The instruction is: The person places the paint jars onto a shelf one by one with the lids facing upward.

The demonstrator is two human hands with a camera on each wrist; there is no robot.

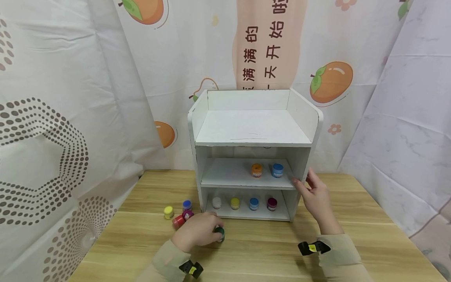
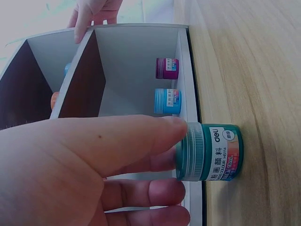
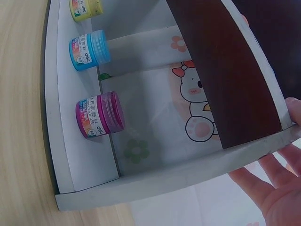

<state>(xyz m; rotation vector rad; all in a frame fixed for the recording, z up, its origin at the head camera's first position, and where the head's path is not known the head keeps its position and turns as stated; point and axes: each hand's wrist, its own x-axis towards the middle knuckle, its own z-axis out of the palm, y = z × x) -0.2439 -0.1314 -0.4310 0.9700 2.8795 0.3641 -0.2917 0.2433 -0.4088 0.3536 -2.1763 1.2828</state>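
My left hand (image 1: 199, 231) pinches a dark green paint jar (image 2: 221, 151) by its lid between thumb and fingers. The jar is in front of the white shelf unit (image 1: 253, 145), near its lower left; in the left wrist view it lies sideways with its label showing. My right hand (image 1: 316, 196) holds the right side panel of the unit, thumb at the front edge and fingers on the outer side. On the bottom shelf stand a white jar (image 1: 216, 202), a yellow jar (image 1: 235, 203), a blue jar (image 1: 253, 203) and a purple-red jar (image 1: 272, 204).
An orange jar (image 1: 256, 170) and another blue jar (image 1: 277, 170) stand on the middle shelf. Left of the unit, a yellow jar (image 1: 168, 212), a dark blue jar (image 1: 187, 205), a red jar (image 1: 178, 221) and a purple jar (image 1: 188, 214) are grouped on the wooden table (image 1: 253, 254).
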